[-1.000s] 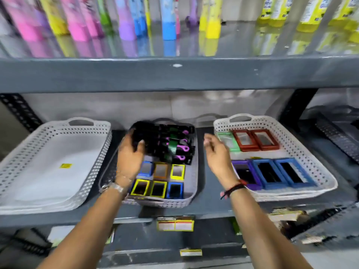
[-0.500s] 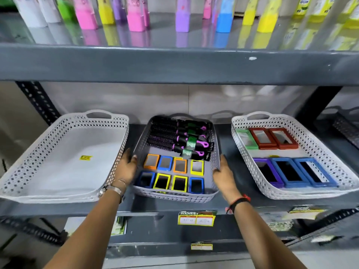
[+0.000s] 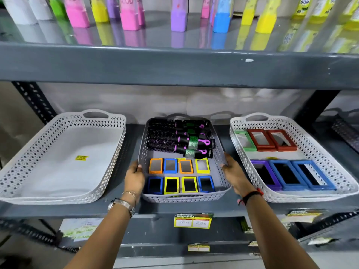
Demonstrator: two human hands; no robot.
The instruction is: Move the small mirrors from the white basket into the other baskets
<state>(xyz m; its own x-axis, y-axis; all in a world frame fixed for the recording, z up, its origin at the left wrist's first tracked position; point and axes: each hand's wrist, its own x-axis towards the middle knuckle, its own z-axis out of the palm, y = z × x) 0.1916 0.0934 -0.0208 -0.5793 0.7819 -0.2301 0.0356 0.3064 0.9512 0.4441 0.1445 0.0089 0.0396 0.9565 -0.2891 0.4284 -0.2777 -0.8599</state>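
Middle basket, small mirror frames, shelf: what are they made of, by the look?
Middle basket: looks like moulded plastic, matte pale grey, with a regular punched lattice wall. Small mirror frames: probably plastic, in flat bright colours around a reflective pane; glass or film, cannot tell. Shelf: looks like painted metal, grey with a white chip, on slotted uprights.

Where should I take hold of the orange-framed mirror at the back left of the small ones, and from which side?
Pinch the orange-framed mirror across its two long frame edges, coming straight down from above. It lies flat on the middle basket floor, with the blue-framed mirror close on its right, so go fingertips first. The outer left edge looks freer, near the left hand.
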